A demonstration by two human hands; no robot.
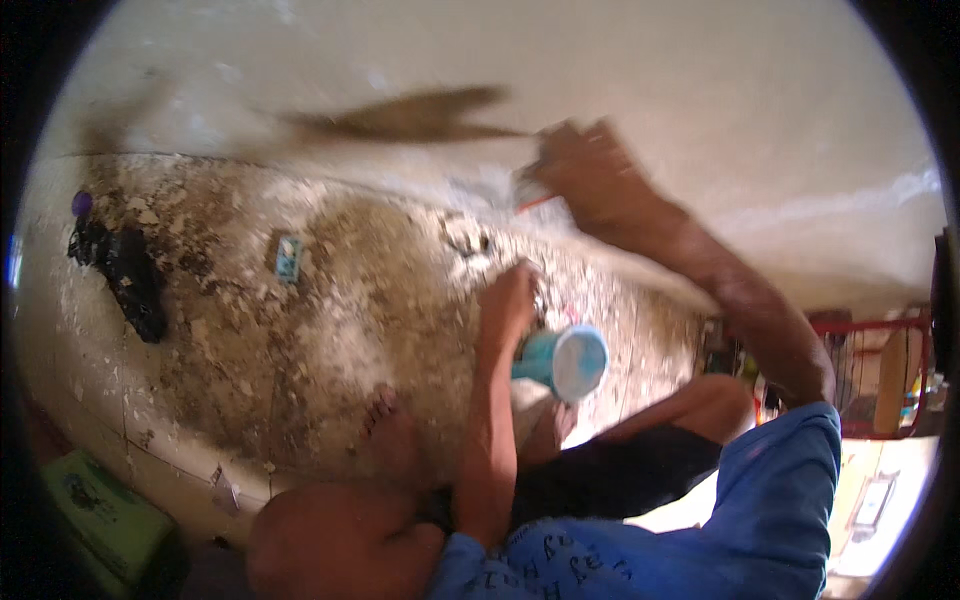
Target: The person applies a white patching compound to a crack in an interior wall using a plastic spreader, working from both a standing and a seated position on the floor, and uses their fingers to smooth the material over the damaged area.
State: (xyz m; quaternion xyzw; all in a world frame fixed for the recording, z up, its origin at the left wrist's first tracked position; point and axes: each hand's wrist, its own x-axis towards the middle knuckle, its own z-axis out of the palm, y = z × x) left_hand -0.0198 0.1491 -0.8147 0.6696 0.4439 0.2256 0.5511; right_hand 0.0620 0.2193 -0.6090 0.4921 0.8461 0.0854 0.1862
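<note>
My right hand (592,172) is raised against the pale wall (720,120), blurred by motion. Its fingers are closed round a small grey tool with a red edge (538,203), whose exact kind the blur hides. Low over the flake-strewn floor, my left hand (510,297) is near the foot of the wall, its fingers mostly hidden. Just right of that hand is a light-blue plastic dipper (580,362) with whitish contents and a stubby handle.
Paint flakes (335,290) cover the floor. A small blue-green packet (288,258) and a black plastic bag (130,280) lie to the left. At lower left sits a green box-like object (100,520). A red-framed rack (880,375) stands at right.
</note>
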